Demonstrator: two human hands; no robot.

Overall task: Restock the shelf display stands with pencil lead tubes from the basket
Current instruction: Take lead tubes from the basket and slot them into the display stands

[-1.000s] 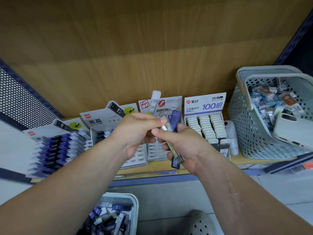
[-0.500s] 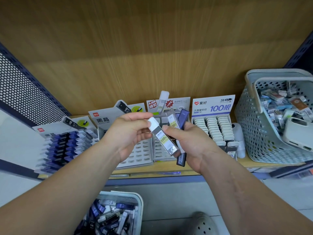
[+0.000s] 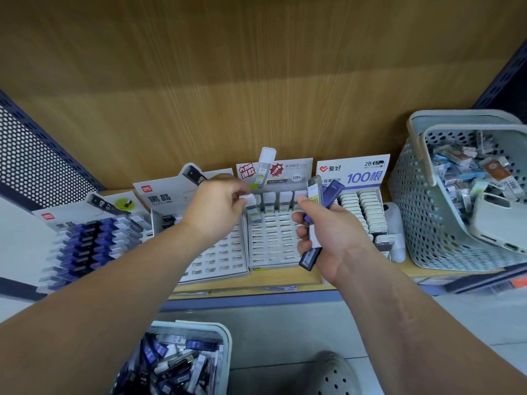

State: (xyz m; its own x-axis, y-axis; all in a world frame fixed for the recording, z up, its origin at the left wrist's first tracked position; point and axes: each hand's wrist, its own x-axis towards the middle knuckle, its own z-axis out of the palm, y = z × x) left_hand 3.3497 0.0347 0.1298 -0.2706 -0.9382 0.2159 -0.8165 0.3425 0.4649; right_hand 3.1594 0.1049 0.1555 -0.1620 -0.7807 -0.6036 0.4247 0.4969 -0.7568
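One view only, from the head; the left hand (image 3: 214, 215) pinches a white-capped lead tube (image 3: 252, 208) by its cap, fingers (image 3: 238, 193) drawn narrow round it; the lead tube hangs just below and ahead of those fingers, nearly upright, its long axis running down into the top row of the middle display stand (image 3: 271, 249); it sits at the leftmost slot, just beside the standing tubes (image 3: 285, 202) that already fill that row; whether its foot has bottomed out in the slot I cannot tell. The left hand is plainly the nearer one to that slot, so the coming push looks to be straight down along the tube's length, then a release. The right hand (image 3: 328, 238), just to the right over the same stand, is curled round a bundle of spare tubes (image 3: 330, 192), one clear and the others purple-blue, their ends poking out above and below the fist. On the floor below the shelf (image 3: 285, 277), near the left forearm, the basket (image 3: 226, 340) holds many more loose tubes.
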